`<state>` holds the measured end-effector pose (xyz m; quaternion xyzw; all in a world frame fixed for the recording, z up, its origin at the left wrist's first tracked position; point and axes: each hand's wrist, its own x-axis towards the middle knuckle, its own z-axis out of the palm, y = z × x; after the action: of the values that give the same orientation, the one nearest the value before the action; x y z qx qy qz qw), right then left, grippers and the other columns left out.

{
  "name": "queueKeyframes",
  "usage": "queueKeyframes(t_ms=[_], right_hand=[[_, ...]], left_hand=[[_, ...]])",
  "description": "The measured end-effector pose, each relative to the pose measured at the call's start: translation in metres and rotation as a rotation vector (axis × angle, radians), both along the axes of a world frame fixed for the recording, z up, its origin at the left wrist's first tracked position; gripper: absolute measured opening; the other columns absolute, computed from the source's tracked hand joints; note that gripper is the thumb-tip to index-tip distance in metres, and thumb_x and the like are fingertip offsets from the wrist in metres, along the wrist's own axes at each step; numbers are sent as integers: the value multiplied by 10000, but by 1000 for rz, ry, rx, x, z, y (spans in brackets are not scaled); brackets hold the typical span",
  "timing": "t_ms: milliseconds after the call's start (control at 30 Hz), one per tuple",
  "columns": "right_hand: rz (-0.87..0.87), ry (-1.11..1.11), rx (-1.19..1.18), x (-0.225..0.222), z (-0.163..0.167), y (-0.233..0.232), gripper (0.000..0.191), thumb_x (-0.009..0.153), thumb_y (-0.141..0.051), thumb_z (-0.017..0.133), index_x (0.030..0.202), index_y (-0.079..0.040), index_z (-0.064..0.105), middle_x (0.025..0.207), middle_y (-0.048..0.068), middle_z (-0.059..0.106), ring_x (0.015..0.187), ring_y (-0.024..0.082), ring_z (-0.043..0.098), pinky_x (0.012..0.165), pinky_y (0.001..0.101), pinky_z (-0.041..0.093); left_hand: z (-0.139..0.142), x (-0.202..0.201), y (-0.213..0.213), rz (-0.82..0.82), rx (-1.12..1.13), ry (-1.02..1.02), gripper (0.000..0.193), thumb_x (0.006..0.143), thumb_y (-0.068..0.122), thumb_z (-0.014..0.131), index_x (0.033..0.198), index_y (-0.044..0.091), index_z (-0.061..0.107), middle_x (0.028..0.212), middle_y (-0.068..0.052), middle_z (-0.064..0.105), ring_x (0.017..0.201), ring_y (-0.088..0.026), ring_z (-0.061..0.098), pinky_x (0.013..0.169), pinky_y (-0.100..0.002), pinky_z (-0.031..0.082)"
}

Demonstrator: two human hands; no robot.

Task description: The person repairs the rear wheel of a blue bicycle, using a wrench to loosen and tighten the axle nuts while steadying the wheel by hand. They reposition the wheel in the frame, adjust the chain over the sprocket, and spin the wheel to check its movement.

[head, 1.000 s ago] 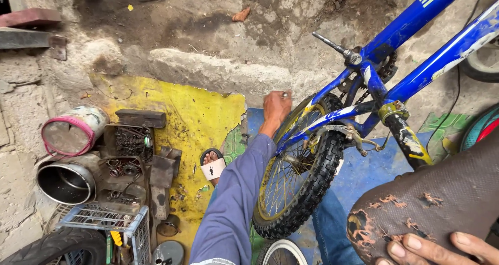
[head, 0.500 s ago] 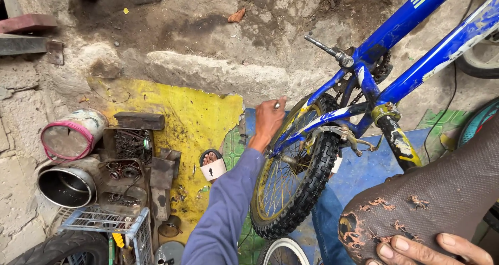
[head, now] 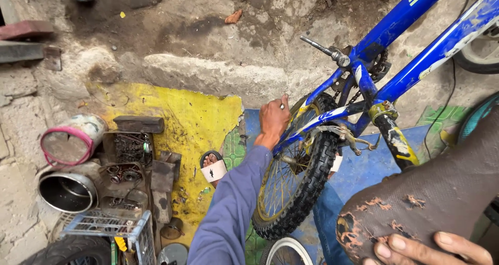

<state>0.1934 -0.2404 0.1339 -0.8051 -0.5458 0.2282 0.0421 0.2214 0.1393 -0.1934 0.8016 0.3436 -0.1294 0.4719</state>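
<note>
Bicycle, blue-framed, lies inverted across the right half of the frame, with its rear wheel at lower centre and the worn brown saddle at lower right. The left hand is closed around a small metal tool at the top of the wheel, beside the frame stay. The right hand rests with fingers curled over the saddle edge at the bottom right, steadying the frame.

To do this step well, in judgement:
1. Keep the saddle pressed down so the frame does not rock.
2. Seat the tool squarely on its fitting before applying force; the fitting itself is hidden behind the hand.
3. Keep the sleeve away from the spokes and the chain.

Packages, labels and signs:
- 1 pale marking sits on the blue tube at the top right; its form is cut off by the frame edge.
- 1 cylindrical can with a pink rim lies at mid left, above 1 shiny metal can.
- 1 wire basket stands at lower left.
- 1 yellow painted patch covers the ground at centre left.
</note>
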Motion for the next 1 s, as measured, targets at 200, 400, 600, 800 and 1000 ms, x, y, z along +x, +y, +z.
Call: queueKeyframes(t_ms=[200, 400, 600, 800, 1000], right_hand=[[-58, -211, 94, 34, 15, 114, 415, 1033, -407, 464, 1406, -296, 607, 1296, -6, 636, 1282, 184, 520, 1099, 466, 309], [-219, -210, 61, 61, 33, 204, 366, 970, -438, 522, 1240, -258, 692, 1276, 17, 683, 1265, 191, 583, 1138, 578, 303], [-330, -23, 28, 52, 26, 202, 375, 989, -509, 425, 1265, -321, 596, 1311, -12, 580, 1282, 205, 490, 1216, 554, 222], [-364, -4, 32, 40, 7, 187, 355, 1040, -368, 386, 1334, -333, 582, 1354, -49, 574, 1283, 189, 500, 1217, 501, 218], [-260, -72, 31, 26, -5, 169, 381, 1011, -417, 433, 1359, -323, 558, 1340, -37, 599, 1273, 210, 539, 1224, 509, 269]], left_hand=[[16, 16, 6, 51, -31, -121, 419, 947, 395, 581, 846, -1, 675, 652, -209, 680, 635, -396, 671, 646, -514, 519], [8, 34, -3, 60, 139, -149, 396, 1028, 357, 561, 800, 98, 755, 697, -225, 673, 663, -448, 654, 611, -542, 515], [-7, 27, -7, 38, 179, -255, 366, 1043, 306, 525, 866, 98, 767, 740, -211, 691, 670, -431, 674, 624, -527, 538], [-13, 36, -5, 32, 236, -264, 394, 1048, 302, 514, 818, 81, 746, 746, -216, 697, 667, -418, 689, 635, -513, 560], [-15, 29, -3, -4, 278, -160, 413, 1043, 318, 542, 780, 68, 739, 701, -226, 693, 633, -434, 683, 604, -529, 554]])
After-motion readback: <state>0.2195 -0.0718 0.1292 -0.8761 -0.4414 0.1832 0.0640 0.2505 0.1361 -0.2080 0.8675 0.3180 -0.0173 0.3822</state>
